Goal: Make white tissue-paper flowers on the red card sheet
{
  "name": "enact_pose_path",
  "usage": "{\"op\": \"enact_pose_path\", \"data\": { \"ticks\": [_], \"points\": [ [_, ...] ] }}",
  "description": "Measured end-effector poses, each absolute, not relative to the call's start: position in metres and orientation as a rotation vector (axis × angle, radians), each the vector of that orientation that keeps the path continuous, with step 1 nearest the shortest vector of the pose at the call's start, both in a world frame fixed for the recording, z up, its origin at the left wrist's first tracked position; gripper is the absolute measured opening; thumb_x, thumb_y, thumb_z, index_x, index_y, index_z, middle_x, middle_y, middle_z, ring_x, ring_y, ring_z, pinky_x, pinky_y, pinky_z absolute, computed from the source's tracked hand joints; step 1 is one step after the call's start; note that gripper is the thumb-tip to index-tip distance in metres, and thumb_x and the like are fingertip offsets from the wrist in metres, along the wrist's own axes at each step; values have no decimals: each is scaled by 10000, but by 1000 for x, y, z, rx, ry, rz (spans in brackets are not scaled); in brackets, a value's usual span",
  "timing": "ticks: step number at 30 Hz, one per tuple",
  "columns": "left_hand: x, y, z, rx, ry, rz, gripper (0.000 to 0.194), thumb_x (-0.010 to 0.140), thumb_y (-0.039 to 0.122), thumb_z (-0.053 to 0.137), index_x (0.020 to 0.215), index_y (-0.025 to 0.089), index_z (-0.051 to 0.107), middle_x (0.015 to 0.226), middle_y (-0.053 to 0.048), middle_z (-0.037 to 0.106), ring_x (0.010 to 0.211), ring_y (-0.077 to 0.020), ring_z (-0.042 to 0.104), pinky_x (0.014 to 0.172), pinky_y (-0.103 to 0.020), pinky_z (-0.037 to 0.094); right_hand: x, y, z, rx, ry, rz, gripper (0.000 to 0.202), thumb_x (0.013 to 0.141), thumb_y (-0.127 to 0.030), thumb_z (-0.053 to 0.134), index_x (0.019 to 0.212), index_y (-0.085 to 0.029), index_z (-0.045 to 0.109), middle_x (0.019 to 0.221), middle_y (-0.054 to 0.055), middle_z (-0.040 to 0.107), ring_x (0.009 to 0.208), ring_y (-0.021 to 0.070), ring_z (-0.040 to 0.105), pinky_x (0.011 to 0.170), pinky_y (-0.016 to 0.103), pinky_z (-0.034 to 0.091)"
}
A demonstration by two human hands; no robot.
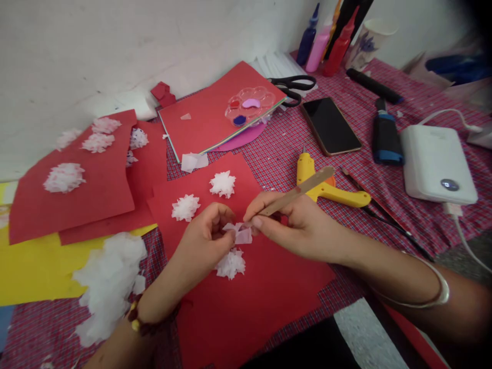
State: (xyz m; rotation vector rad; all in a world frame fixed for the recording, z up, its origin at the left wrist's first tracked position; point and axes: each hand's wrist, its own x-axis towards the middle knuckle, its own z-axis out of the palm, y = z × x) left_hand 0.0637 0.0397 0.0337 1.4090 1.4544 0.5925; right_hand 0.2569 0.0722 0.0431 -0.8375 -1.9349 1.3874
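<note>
Tissue piece (243, 236) was held over the red sheet (253, 312).
Pinched by the left hand (205, 236), the wooden stick (298, 192) gripped by the right hand (303, 225), it seemed best steadied lightly near the stick's tip.

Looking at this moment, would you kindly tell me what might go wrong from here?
The thin tissue piece at the left hand could tear if the flat wooden stick in the right hand presses too hard. The white tissue tuft close by the left hand might be squashed if that hand drops. The clear paint palette, with paint in its wells, sits near the edge of the red-topped paper stack, so a bump might spill it.
</note>
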Motion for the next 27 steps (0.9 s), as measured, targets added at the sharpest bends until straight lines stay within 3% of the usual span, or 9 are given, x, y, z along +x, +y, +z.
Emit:
{"op": "enact_pose_path", "data": {
  "ticks": [3, 8, 15, 27],
  "points": [
    [63, 40, 36, 1293, 1431, 606, 154, 740, 218, 557, 879, 185, 500, 700, 28, 559, 597, -101, 527, 535, -219, 427, 256, 73, 43, -813, -1944, 1385, 119, 870, -131, 489, 825, -154, 596, 760, 16, 636, 675, 111, 570, 608, 230, 432],
    [54, 41, 47, 1380, 1465, 495, 95, 783, 253, 544, 750, 170, 579, 596, 31, 557, 520, -90, 485, 471, -195, 382, 256, 75, 42, -874, -1987, 1336, 133, 878, -145, 483, 832, -157, 607, 735, 7, 624, 653, 105, 558, 577, 220, 406],
    [53, 50, 59, 1737, 1281, 247, 155, 776, 167, 495, 718, 182, 638, 667, 12, 609, 592, -105, 537, 545, -208, 399, 255, 77, 38, -925, -2023, 1300, 134, 872, -145, 482, 835, -155, 611, 725, 2, 620, 648, 107, 555, 598, 238, 395],
    [63, 58, 36, 1962, 1392, 133, 111, 725, 92, 463, 753, 199, 473, 708, 14, 570, 636, -133, 521, 569, -248, 370, 260, 80, 41, -973, -2023, 1204, 125, 852, -128, 471, 833, -160, 590, 733, 1, 615, 657, 109, 537, 612, 240, 381]
  ]
}}
